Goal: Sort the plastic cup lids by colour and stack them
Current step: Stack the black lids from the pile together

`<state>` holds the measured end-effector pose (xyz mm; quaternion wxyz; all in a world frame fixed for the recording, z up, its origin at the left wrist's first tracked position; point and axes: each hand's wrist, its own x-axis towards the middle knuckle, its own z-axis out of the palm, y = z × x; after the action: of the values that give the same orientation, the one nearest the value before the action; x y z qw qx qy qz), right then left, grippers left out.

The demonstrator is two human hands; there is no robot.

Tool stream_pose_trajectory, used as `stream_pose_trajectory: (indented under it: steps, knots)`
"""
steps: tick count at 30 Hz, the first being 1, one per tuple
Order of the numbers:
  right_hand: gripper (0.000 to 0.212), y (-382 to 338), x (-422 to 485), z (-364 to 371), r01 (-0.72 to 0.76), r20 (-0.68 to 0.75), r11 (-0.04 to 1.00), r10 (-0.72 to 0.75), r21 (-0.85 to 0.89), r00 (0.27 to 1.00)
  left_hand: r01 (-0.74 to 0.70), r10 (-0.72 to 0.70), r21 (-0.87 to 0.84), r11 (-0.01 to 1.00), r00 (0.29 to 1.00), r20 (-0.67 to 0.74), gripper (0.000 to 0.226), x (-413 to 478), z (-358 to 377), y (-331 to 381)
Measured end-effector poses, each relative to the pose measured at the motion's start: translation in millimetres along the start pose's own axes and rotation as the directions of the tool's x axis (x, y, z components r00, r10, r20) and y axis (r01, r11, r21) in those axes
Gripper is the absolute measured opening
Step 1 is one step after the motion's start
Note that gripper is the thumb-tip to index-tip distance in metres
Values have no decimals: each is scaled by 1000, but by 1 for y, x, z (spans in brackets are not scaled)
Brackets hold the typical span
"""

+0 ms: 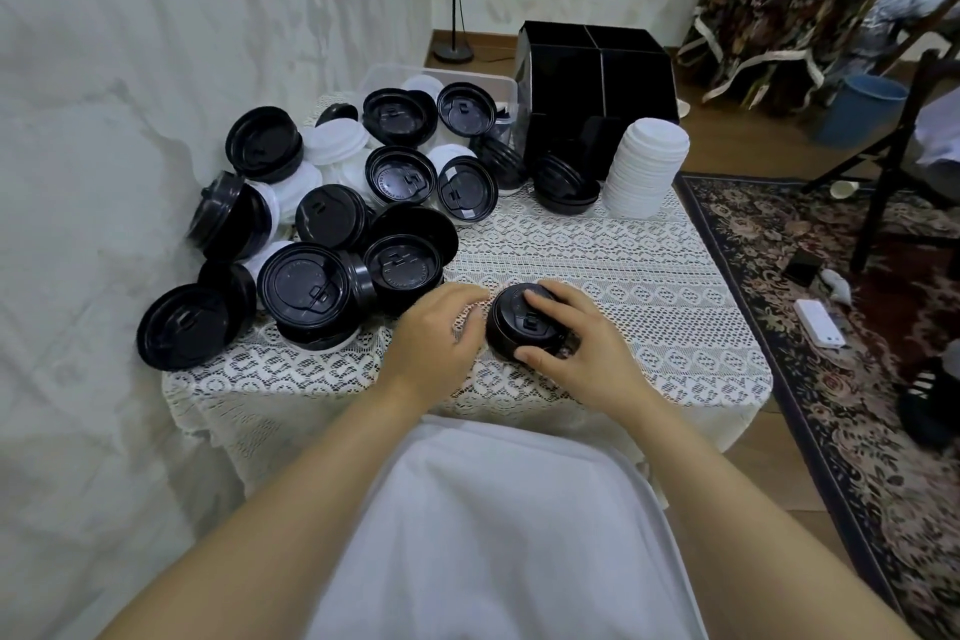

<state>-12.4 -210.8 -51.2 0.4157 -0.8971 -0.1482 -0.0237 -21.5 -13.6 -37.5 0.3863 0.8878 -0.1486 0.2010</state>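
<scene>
The black box with its four compartments stands at the far edge of the tabletop, which is covered in a white lace cloth.

Well in front of the box, near the person's edge, sits a short stack of black lids. The right hand grips it from above: fingers curled over the far rim, thumb pressed against the near side. The left hand lies on the cloth just left of this stack, fingers loosely curved and holding nothing (whether the fingertips touch the stack's rim cannot be told).

Just in front of the box, at its right corner, rises a tall stack of white lids. Touching that stack's left side, also in front of the box, is a low stack of black lids.

Left of the box and spreading forward lies the unsorted pile of lids, black and white mixed, some flat, some tilted on edge. Directly left of the box, behind the pile, a clear plastic tub holds a few more lids.
</scene>
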Motion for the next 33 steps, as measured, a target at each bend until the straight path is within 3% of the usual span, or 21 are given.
stream_pose_trajectory:
  steps: [2, 5, 9, 12, 14, 19, 29, 33]
  knots:
    - [64, 0, -1, 0, -7, 8, 1000, 7, 1, 1000, -125, 143, 135, 983, 981, -135, 27, 0, -2, -2]
    - [64, 1, -1, -1, -6, 4, 1000, 6, -1, 1000, -168, 216, 336, 927, 970, -109, 26, 8, -8, -6]
    - [67, 0, -2, -1, -14, 18, 1000, 14, -2, 1000, -56, 96, 572, 819, 995, -40, 22, 18, -14, -6]
    - [67, -1, -2, -1, -6, 16, 1000, 6, 6, 1000, 21, -29, 639, 769, 1000, 2, 9, 21, -19, -5]
    - [69, -2, -2, -2, -15, 29, 1000, 14, 9, 999, 28, -60, 654, 756, 998, 27, 13, 21, -20, -6]
    - [77, -2, 1, 0, -5, 49, 999, 7, -38, 999, 44, -86, 606, 794, 995, 40, 13, 22, -22, -4]
    - [73, 8, 4, -12, -4, -4, 1000, 4, 6, 1000, 241, -194, 212, 947, 957, -217, 17, 24, -30, 6]
    - [73, 17, 1, -23, -27, -22, 1000, 27, -5, 999, 118, -94, 53, 992, 939, -332, 11, 26, -38, 20]
